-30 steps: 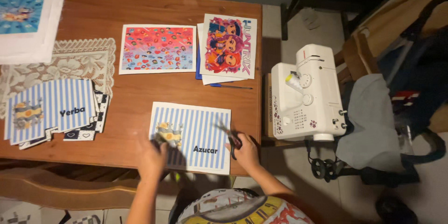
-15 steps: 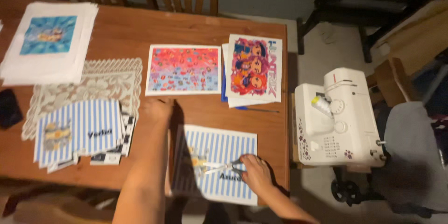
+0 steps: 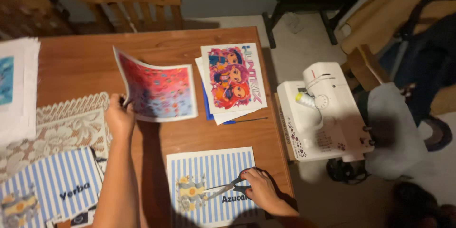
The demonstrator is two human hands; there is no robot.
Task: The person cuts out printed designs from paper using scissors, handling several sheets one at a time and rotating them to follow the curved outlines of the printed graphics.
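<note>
Right hand [image 3: 259,191] closed on scissors [image 3: 227,187] atop blue-striped sheet [image 3: 211,185] at near table edge | left hand [image 3: 118,118] pinches red-pink print [image 3: 159,90], its left edge lifted off wooden table [image 3: 85,61] | cartoon print stack [image 3: 232,80] beyond.

L hand [image 3: 119,118]: arm stretched fwd, fingers pinched shut, thumb side up | R hand [image 3: 260,189]: low near body, palm down, fingers curled closed, wrist bent inward | 2 forearms bare
</note>
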